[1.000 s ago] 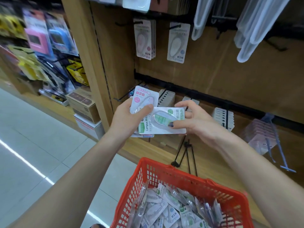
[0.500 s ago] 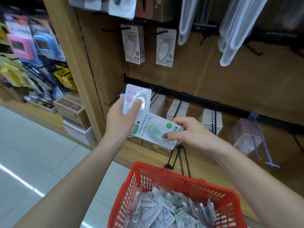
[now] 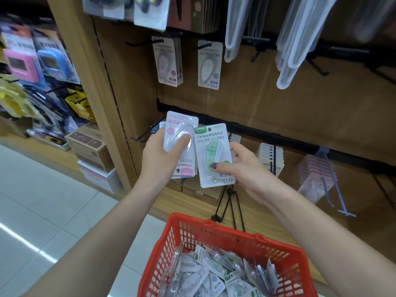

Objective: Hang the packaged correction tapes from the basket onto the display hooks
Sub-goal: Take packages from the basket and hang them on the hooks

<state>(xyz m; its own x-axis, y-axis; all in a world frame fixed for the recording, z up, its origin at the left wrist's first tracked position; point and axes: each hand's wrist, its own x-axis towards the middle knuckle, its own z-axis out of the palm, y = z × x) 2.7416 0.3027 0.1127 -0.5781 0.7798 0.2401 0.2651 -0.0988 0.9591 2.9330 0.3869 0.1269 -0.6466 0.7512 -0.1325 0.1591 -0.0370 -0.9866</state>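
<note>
- Right hand (image 3: 246, 168) pinches the green pack (image 3: 215, 155) by its lower half: thumb on the front, fingers behind.
- Pack is upright, long axis near vertical, hang hole at the top edge, well above the pinch. So the hole end leads toward the hooks, which is the relation the next move turns on.
- Left hand (image 3: 162, 155) grips a small stack of pink packs (image 3: 180, 144), thumb across the blister. The front one reads upside down, so its hole end likely points down.
- Right hand is the one set to hang; hooks (image 3: 205, 46) with packs already on them are up and behind, and more rails sit at hand level to the right.
- Basket (image 3: 214, 231) below both hands, lots of packs left in it. Task looks early.
- Against half a second ago: the green pack lay tilted, overlapping the left-hand stack; now it stands upright, beside the stack and free of it.
- Risk: a low pinch leaves the top free to wobble when threading the hole.
</note>
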